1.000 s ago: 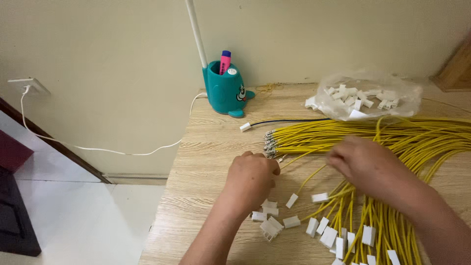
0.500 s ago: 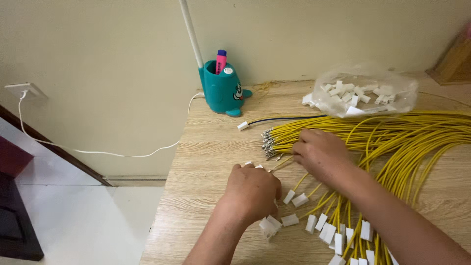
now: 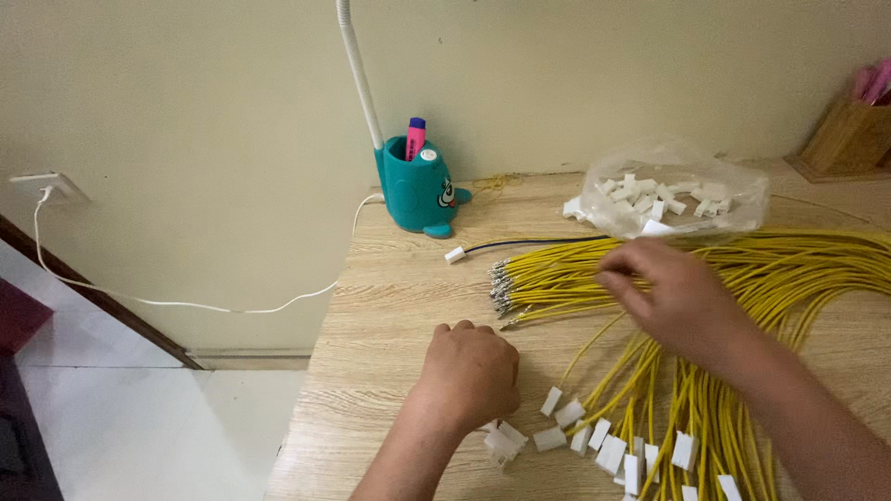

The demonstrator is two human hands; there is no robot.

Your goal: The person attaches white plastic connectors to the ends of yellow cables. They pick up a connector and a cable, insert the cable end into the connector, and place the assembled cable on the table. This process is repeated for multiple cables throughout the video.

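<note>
Across the right half of the wooden worktop lies a big bundle of thin yellow wires, which is the largest thing on it. The wires run from the right edge toward the middle, where their bare metal tips lie close together, and other wires bend down to the near edge and end in small white connectors. The right hand rests on top of the bundle, palm down, with the fingers spread over the wires; I cannot tell whether it pinches one of them. The left hand lies near the front edge, curled into a loose fist, knuckles up, and some white connectors lie just beside and partly under it; what is inside the fist is hidden. At the back edge a clear plastic bag holds many loose white connector housings. Left of it, near the back left corner, a teal pen holder shaped like a small animal stands upright against the wall, with a pink marker inside. At the far right a wooden holder contains something pink. A single dark wire with a white plug lies between the pen holder and the yellow bundle.
</note>
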